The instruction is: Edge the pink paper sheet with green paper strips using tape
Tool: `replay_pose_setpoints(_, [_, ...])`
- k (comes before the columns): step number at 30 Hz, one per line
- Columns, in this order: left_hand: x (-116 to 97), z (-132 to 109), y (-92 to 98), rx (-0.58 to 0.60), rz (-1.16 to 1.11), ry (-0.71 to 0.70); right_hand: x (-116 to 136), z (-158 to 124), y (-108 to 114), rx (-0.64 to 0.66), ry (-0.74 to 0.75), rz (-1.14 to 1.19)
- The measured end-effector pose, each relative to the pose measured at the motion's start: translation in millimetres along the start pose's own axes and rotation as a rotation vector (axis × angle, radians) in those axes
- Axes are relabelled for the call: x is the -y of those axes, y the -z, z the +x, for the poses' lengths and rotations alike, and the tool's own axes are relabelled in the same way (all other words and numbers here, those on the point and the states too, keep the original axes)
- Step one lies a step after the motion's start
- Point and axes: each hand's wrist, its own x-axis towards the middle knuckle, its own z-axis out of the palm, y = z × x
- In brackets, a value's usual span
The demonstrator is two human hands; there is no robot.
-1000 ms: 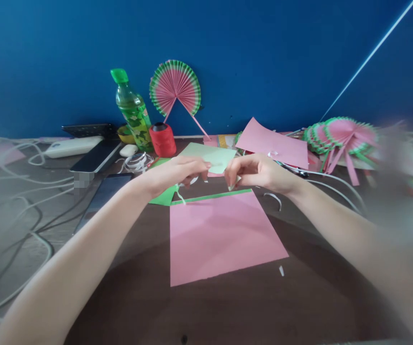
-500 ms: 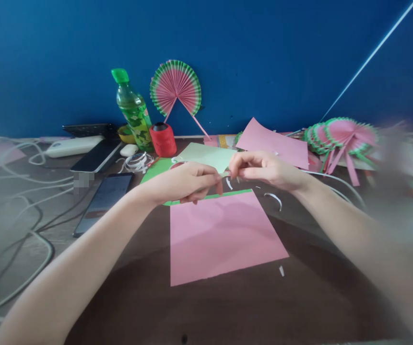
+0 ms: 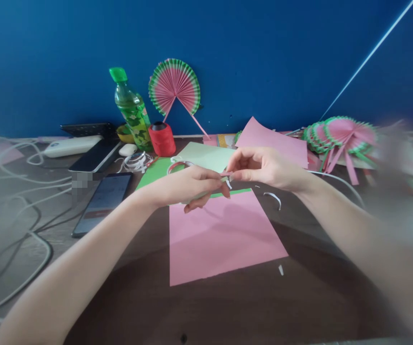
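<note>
A thin, narrow paper strip [image 3: 225, 176], pale green with a pinkish edge, is pinched between my two hands above the desk. My left hand [image 3: 192, 184] grips its left part, palm down, and covers most of it. My right hand [image 3: 254, 165] pinches the other end between thumb and fingers. Under and in front of the hands lies a pink sheet [image 3: 224, 244] with a green band [image 3: 244, 193] along its far edge. Behind them rest a pale green sheet [image 3: 206, 155] and a brighter green sheet [image 3: 148, 176], partly hidden by my left hand.
A phone [image 3: 101, 203], cables and a green bottle [image 3: 132, 115] stand or lie on the left. Near the wall are a red container [image 3: 161, 140] and a pleated pink-green paper fan [image 3: 174, 88]. More fans [image 3: 341, 134] and a pink sheet [image 3: 273, 143] lie right.
My left hand has tilted, its lower fingers dropping away beneath the strip. The right hand has shifted slightly left, and a pinkish edge of the strip now shows between the hands.
</note>
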Motion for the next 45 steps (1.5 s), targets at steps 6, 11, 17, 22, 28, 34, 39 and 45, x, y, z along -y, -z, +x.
replay_pose_setpoints(6, [-2, -1, -3.2, -0.105, 0.202, -0.048, -3, 0, -1, -0.008, 0.076, -0.029])
replay_pose_setpoints(11, [-2, 3, -11.6, -0.551, 0.698, -0.105, -4, 1, -3, -0.176, 0.227, -0.176])
replay_pose_setpoints(17, [6, 6, -18.0, -0.771, 1.126, -0.216, -6, 1, -7, -0.355, 0.541, -0.551])
replay_pose_setpoints(22, [9, 6, -17.7, -0.832, 1.285, -0.341, -5, -1, -7, -0.419, 0.646, -0.71])
replay_pose_setpoints(28, [11, 5, -15.8, -0.899, 1.337, -0.448, -4, -3, -8, -0.454, 0.722, -0.818])
replay_pose_setpoints(34, [12, 4, -14.8, -0.905, 1.339, -0.504, -2, -4, -9, -0.429, 0.718, -0.852])
replay_pose_setpoints(39, [13, 4, -14.0, -0.896, 1.352, -0.531, 0, -4, -10, -0.447, 0.749, -0.889])
replay_pose_setpoints(45, [14, 4, -13.8, -0.863, 1.216, -0.553, 1, -4, -9, -0.444, 0.735, -0.914])
